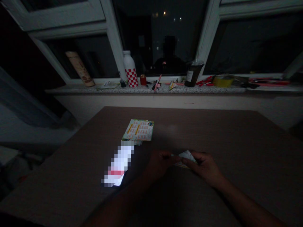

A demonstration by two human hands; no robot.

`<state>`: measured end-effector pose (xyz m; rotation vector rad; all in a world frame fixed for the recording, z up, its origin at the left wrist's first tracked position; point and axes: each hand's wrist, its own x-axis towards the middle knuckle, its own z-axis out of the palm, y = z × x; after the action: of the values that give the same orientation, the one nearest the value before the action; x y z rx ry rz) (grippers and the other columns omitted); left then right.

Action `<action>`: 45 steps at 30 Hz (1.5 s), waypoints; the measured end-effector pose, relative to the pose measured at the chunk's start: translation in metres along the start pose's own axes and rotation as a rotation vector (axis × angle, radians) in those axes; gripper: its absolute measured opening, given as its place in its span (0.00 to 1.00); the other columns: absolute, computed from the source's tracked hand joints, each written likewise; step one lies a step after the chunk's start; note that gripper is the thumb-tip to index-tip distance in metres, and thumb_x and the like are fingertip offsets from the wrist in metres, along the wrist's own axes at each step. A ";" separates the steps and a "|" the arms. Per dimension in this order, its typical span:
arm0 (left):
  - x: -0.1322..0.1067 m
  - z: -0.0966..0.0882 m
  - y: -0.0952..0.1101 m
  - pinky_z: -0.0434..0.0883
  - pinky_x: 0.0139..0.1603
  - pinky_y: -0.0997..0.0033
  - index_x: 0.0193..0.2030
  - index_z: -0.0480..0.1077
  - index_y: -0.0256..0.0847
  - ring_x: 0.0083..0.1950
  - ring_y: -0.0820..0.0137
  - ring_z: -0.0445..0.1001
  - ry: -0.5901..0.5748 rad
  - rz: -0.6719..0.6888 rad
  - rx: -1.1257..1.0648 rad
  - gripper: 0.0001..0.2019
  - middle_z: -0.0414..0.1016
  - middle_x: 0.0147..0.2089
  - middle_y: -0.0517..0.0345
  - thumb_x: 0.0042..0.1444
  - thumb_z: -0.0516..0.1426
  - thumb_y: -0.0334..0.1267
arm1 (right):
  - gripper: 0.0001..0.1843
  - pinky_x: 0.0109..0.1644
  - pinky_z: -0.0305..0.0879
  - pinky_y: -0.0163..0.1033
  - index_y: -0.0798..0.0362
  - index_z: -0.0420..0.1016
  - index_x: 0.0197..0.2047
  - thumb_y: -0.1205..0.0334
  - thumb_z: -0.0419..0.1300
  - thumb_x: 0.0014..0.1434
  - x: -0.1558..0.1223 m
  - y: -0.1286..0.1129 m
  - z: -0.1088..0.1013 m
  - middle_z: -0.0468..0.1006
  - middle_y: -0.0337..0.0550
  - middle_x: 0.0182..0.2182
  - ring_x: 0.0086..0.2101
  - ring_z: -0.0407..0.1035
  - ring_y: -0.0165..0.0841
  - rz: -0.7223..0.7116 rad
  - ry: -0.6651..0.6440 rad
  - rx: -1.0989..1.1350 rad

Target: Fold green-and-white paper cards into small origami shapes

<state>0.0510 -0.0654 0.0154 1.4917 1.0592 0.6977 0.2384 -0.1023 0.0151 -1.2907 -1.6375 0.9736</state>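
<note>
Between my two hands is a small folded piece of printed paper (187, 155), with a pointed corner facing away from me. My left hand (162, 162) pinches its left end between thumb and fingers. My right hand (205, 165) grips the right side, its thumb lying across the front of the paper. Left of my hands lies a phone (117, 165) with a bright, blurred-out screen. Beyond the phone rests a stack of printed sheets (139, 130) covered in small coloured text. The room is dim, so the folds are hard to make out.
The brown table (224, 132) ends below a granite windowsill (106, 91). Along the sill stand a tan flask (80, 69), a red-checked white bottle (130, 69), a red jar (143, 80), a dark cup (193, 75) and a yellow roll (222, 82).
</note>
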 end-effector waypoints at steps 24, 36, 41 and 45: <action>-0.006 0.004 0.006 0.68 0.37 0.72 0.38 0.77 0.41 0.37 0.66 0.74 0.130 0.107 0.014 0.11 0.79 0.35 0.57 0.51 0.60 0.43 | 0.15 0.28 0.68 0.34 0.55 0.80 0.33 0.52 0.60 0.54 -0.002 0.001 -0.003 0.80 0.43 0.26 0.26 0.73 0.35 0.005 0.100 -0.012; -0.008 0.003 0.007 0.63 0.32 0.76 0.36 0.76 0.37 0.32 0.71 0.71 0.005 0.193 0.214 0.14 0.75 0.30 0.59 0.59 0.52 0.43 | 0.16 0.26 0.64 0.33 0.56 0.78 0.30 0.51 0.59 0.54 -0.001 0.001 -0.001 0.75 0.40 0.22 0.23 0.68 0.31 0.007 0.061 -0.055; -0.010 0.006 0.007 0.60 0.31 0.76 0.32 0.73 0.35 0.29 0.74 0.67 0.014 0.329 0.445 0.16 0.71 0.27 0.60 0.61 0.49 0.42 | 0.15 0.27 0.64 0.33 0.56 0.78 0.30 0.52 0.59 0.55 -0.002 0.001 0.000 0.75 0.40 0.22 0.23 0.68 0.31 0.005 0.021 -0.018; -0.008 0.006 0.005 0.56 0.27 0.76 0.27 0.70 0.35 0.25 0.75 0.64 -0.007 0.343 0.508 0.20 0.66 0.23 0.62 0.62 0.47 0.44 | 0.14 0.28 0.64 0.33 0.56 0.78 0.30 0.53 0.60 0.54 -0.002 0.000 0.000 0.76 0.40 0.23 0.24 0.68 0.31 0.010 -0.007 0.020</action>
<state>0.0536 -0.0751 0.0207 2.1472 1.0304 0.6864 0.2387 -0.1045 0.0151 -1.2843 -1.6238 0.9987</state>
